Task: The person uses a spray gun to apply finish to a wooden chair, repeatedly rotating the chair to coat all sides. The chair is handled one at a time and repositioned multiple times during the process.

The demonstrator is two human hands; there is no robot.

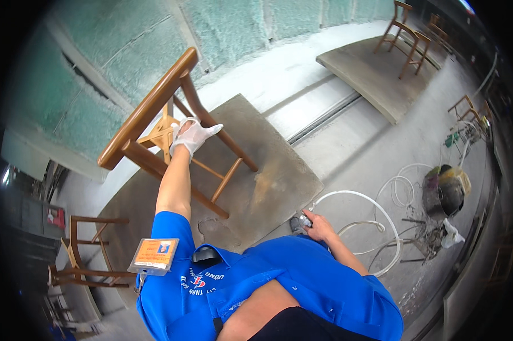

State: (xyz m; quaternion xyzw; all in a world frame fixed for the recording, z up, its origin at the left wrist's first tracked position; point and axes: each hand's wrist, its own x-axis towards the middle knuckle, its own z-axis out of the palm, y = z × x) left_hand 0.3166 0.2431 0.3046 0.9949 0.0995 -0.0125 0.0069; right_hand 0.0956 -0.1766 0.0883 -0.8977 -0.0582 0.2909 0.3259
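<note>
My left hand (191,136), in a thin whitish glove, reaches forward to a glossy brown wooden chair frame (154,102). Its fingers are closed around the pale wooden braces (158,134) in the middle of the frame, with the thumb sticking out to the right. The chair stands tilted in view on a worn grey-brown board (268,165). Down by my right side, my bare right hand (320,227) is wrapped around a small metal spray gun (306,220), partly hidden by the fingers. A white hose (390,221) loops away beside it.
Another brown chair (91,250) is at the left. More chairs (404,37) stand on a second board (376,74) at the far right. A stained drum (444,196) and tangled hoses lie right. Behind the chair rises a green, powder-coated wall (228,28).
</note>
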